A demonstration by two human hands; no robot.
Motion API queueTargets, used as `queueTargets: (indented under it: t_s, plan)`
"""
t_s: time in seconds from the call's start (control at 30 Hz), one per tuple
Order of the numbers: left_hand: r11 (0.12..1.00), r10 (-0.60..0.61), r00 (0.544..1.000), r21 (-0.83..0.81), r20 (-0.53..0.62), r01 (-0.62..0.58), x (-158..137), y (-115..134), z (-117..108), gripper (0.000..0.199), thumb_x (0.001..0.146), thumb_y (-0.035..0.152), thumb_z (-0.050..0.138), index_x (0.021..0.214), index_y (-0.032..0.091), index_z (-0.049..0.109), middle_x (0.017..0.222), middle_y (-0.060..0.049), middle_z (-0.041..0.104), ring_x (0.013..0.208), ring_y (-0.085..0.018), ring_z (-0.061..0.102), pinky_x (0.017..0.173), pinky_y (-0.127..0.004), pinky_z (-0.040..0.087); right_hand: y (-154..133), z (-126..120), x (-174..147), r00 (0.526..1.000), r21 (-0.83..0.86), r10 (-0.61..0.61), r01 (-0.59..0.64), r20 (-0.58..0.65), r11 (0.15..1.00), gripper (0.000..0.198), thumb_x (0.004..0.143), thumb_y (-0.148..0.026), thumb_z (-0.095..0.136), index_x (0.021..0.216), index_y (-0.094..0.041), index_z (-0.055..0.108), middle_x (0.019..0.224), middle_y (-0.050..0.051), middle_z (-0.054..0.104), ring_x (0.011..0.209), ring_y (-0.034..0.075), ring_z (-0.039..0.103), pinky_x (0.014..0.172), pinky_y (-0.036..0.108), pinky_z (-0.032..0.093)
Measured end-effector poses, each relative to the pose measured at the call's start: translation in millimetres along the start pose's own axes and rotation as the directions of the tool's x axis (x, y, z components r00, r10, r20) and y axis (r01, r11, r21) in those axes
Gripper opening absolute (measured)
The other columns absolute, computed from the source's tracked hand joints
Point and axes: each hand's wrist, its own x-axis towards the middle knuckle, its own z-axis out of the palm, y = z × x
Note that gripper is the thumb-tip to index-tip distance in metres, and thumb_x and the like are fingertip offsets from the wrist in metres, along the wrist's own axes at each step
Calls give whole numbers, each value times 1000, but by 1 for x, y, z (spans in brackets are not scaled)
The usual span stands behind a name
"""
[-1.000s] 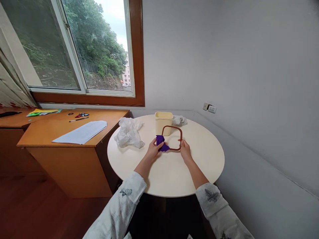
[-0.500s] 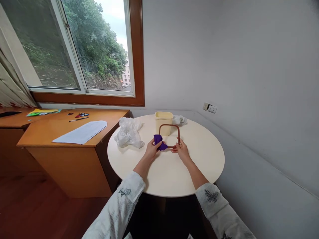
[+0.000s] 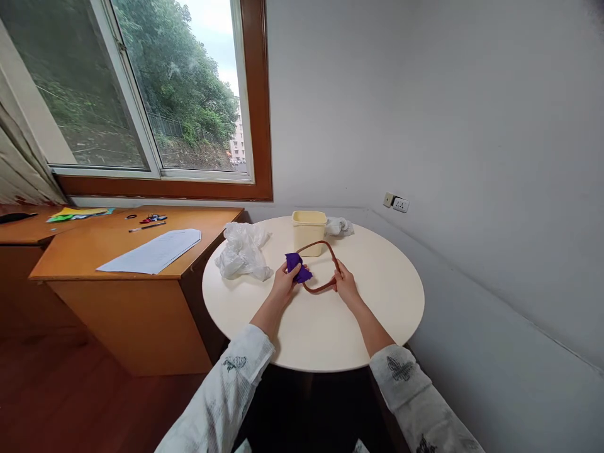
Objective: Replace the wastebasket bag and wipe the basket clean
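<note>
In the head view, my left hand (image 3: 284, 282) is closed on a crumpled purple cloth (image 3: 298, 269), which is wrapped over the left side of a brown rounded-square ring (image 3: 321, 289). My right hand (image 3: 346, 283) grips the ring's right side with bent fingers. The thin, hollow ring is held tilted above the white round table (image 3: 321, 343). Just behind it stands a pale yellow bin (image 3: 306, 228), upright, its lower front partly crossed by the ring. The part of the ring under the cloth is hidden.
A crumpled clear plastic bag (image 3: 244, 251) lies on the table's left; a greyish one (image 3: 338, 226) is behind the bin. On the wooden desk (image 3: 207, 220) are white papers (image 3: 155, 251), a pen (image 3: 147, 226) and small coloured items (image 3: 151, 218). A wall socket (image 3: 400, 204) is at the right.
The ring has turned and tilted, its near edge now lower and its outline slanted. My left hand and the cloth have shifted slightly left; my right hand still holds the ring's right side.
</note>
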Motion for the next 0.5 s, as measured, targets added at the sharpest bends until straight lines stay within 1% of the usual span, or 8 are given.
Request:
queueTargets:
  t_s: [0.1, 0.2, 0.3, 0.4, 0.5]
  plan:
    - [1000, 2, 1000, -25, -8, -2, 1, -1, -1, 32, 68, 19, 71, 95, 11, 57, 85, -11, 69, 76, -20, 67, 76, -38, 53, 0, 1, 0, 1000, 19, 2, -2, -2, 1000, 53, 79, -32, 46, 131, -21, 41, 54, -7, 49, 40, 8, 42, 43, 23, 38]
    - [998, 21, 999, -60, -43, -24, 4, -1, -3, 30, 70, 18, 70, 96, 12, 56, 86, -10, 69, 78, -19, 67, 78, -38, 53, 1, 4, -1, 1000, 53, 18, -19, 18, 998, 63, 79, -39, 50, 134, -17, 32, 62, -3, 57, 50, 11, 55, 52, 26, 47]
    - [994, 40, 996, -95, -75, -47, 7, 0, -4, 27, 72, 16, 68, 95, 12, 55, 84, -9, 68, 79, -18, 67, 80, -36, 52, 0, 8, -5, 993, 124, 40, -54, 112, 991, 75, 75, -43, 58, 136, -18, 24, 74, 1, 64, 66, 16, 64, 65, 32, 52]
    - [993, 37, 996, -108, -77, -46, 7, 0, -2, 26, 72, 15, 67, 94, 12, 55, 83, -8, 68, 78, -18, 67, 79, -36, 53, -3, 12, -9, 983, 193, 11, -48, 185, 980, 85, 71, -43, 63, 138, -20, 17, 75, 2, 66, 73, 17, 65, 73, 36, 52]
    - [994, 23, 998, -103, -63, -29, 4, 1, 0, 28, 71, 14, 68, 96, 12, 55, 84, -9, 69, 78, -18, 67, 78, -36, 53, -6, 12, -11, 986, 224, -40, 2, 164, 975, 94, 71, -44, 63, 141, -21, 4, 69, -1, 66, 71, 17, 65, 72, 37, 52]
